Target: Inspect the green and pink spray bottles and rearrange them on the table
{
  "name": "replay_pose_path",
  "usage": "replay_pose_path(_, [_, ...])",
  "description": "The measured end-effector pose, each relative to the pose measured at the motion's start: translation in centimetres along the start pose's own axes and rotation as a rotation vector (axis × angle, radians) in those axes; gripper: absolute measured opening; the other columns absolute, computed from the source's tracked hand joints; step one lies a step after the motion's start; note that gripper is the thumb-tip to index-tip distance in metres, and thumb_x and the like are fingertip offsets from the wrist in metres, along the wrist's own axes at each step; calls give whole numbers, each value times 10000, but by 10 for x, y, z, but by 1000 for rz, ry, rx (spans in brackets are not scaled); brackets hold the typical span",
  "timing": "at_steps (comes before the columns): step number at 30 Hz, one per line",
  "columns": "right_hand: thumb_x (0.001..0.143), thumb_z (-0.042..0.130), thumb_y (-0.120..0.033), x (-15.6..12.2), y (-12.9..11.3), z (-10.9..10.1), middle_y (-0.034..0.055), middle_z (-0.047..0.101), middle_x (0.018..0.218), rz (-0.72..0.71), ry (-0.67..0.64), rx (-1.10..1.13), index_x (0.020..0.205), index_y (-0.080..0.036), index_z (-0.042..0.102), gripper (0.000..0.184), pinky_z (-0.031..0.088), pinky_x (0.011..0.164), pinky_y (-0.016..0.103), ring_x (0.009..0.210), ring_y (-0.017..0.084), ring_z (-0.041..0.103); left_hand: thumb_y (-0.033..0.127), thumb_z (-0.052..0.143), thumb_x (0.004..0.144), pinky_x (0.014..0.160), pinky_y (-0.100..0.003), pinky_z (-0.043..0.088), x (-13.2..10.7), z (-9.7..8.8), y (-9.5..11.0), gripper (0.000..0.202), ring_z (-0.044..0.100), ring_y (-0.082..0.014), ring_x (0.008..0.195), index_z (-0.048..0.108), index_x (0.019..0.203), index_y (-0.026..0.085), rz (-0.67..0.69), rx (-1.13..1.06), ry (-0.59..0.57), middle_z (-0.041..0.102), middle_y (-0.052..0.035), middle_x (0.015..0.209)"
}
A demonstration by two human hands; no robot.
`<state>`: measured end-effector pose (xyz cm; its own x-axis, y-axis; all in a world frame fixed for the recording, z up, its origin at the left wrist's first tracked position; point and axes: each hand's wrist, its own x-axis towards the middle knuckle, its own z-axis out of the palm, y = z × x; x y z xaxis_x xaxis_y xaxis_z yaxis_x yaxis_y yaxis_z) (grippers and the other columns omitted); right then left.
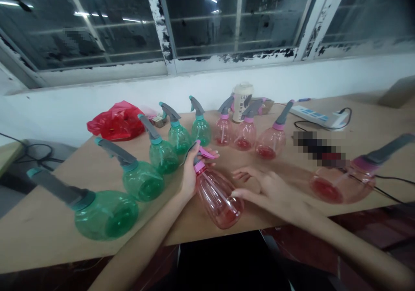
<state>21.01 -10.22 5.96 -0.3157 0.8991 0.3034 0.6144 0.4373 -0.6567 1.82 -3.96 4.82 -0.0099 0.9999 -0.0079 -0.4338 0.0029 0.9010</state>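
A clear pink spray bottle (218, 196) with a grey head and pink trigger tilts over the near part of the table. My left hand (191, 170) is wrapped round its neck and spray head. At the bottle's right side is my right hand (266, 187), fingers apart, its thumb at the bottle's wall; whether it presses there I cannot tell. To the left, several green spray bottles (142, 180) form a curved row. Pink spray bottles stand behind, one of them (270, 143) beyond my right hand, and another (343, 185) is at the far right.
On the brown table (65, 174), a red plastic bag (116, 121) lies at the back left. A white paper cup (242, 103) stands behind the pink bottles. A white power strip (320, 118) with black cables is at the back right, below the windows.
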Motion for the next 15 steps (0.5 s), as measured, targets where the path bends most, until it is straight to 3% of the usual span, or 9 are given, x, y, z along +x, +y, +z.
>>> replay_pose_path(4, [669,648,-621,-6,-19,16,69,689,1012,-18,-9,-91,1136,-263,563,594,505,723,404,863,282,659,521,588,748,690,-290,525,-2,2,2,391,679,-262,887,638,781,134,72,14,-17,713,-91,809])
replay_pose_path(9, [519,699,-689,-4,-27,41,146,634,1107,-41,67,-139,1234,-195,488,894,476,830,485,976,352,613,506,572,758,745,-310,521,-6,4,5,360,665,-260,926,645,757,153,138,37,-41,715,-82,834])
replay_pose_path(15, [557,737,-581,-12,-22,47,177,594,1130,-63,123,-176,1301,-172,411,909,464,853,525,1014,365,583,489,578,759,835,-342,493,-11,0,3,363,626,-255,1015,648,946,185,224,110,-176,690,-79,1039])
